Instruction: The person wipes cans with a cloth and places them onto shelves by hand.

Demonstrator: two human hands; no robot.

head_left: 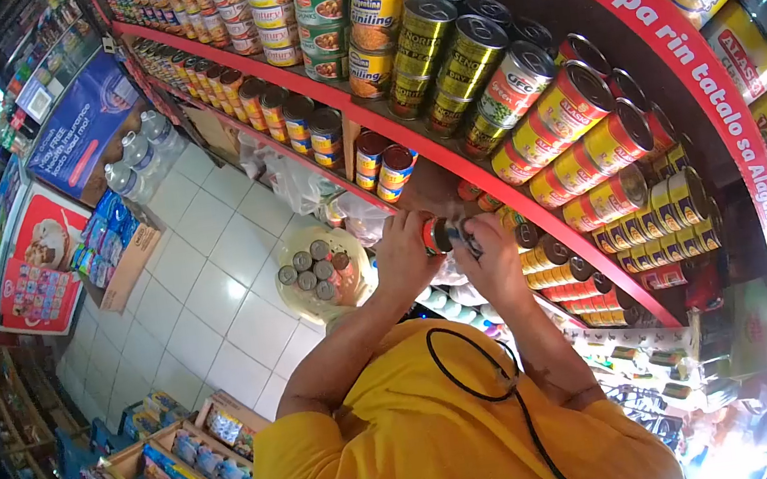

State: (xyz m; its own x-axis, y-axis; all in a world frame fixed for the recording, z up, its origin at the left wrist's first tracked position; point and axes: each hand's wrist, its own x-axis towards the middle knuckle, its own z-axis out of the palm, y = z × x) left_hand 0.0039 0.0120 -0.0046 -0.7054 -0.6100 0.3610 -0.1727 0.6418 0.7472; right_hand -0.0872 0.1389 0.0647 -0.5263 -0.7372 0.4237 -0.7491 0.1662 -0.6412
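My left hand (403, 254) is closed around a small food can (435, 236) with a red and green side and a dark end, in front of the lower shelf. Close beside it, my right hand (493, 257) has its fingers bent around something small and dark that I cannot make out. To the left of my hands, a pale plastic bag or tub (352, 291) on the floor holds several upright cans (322, 271). Two blue and yellow cans (395, 173) stand on the shelf just above my left hand.
A red-edged shelf (450, 159) full of stacked cans curves around the front and right. White plastic bags (295, 179) hang under it. Water bottles (139, 155) and a carton of packets (121, 243) stand on the tiled floor (204, 261) at left. Snack boxes (191, 464) line the lower left.
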